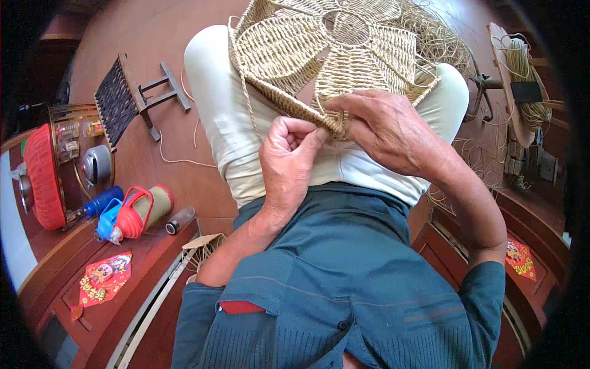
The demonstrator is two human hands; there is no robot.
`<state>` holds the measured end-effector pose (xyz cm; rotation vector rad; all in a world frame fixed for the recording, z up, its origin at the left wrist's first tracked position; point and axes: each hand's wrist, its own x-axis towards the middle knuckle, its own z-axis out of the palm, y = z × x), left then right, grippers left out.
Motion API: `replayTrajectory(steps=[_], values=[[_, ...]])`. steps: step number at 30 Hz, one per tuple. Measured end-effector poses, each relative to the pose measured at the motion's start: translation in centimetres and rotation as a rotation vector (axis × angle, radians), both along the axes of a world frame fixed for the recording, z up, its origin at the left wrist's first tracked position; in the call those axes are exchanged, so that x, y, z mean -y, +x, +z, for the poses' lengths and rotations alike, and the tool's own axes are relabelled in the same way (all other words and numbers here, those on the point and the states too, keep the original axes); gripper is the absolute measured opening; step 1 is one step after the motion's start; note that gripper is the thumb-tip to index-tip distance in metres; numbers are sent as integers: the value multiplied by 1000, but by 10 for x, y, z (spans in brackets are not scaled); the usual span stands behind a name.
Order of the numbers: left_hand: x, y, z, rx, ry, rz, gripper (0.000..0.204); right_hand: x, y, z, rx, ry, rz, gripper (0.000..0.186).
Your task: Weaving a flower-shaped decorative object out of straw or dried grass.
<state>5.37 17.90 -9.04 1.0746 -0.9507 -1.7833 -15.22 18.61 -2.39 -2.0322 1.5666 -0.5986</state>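
Wickerwork: left hand pinching edge, right hand touching alongside.

Dark teal, partly ribbed short-sleeved shirt, pale cream trousers.

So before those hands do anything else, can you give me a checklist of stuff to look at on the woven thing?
1. Left hand on the piece: ok, thumb and finger pinch at the rim.
2. Right hand on the piece: ok, its fingers are on the rim close by.
3. Woven piece supported: ok, it lies across the pale trousers.
4. Heaped cord tidy: not ok, it's a tangled pile beyond the knee.
5. Weave under the right fingers even: cannot tell, the hand covers it.
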Motion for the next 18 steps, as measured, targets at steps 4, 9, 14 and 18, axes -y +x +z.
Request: replayTrajectory(steps=[4, 9, 14, 18], values=[[-1, 5, 2, 246, 12, -128, 9, 6, -4, 9, -15, 146, 21, 30], [-2, 3, 3, 227, -27, -114, 9, 19, -6, 21, -92, 262, 75, 27], [-4, -2, 3, 449, -291, -68, 9, 31, -7, 23, -139, 284, 164, 23], [0, 1, 0, 535, -467, -81, 9, 40, -5, 23, -181, 306, 226, 21]])
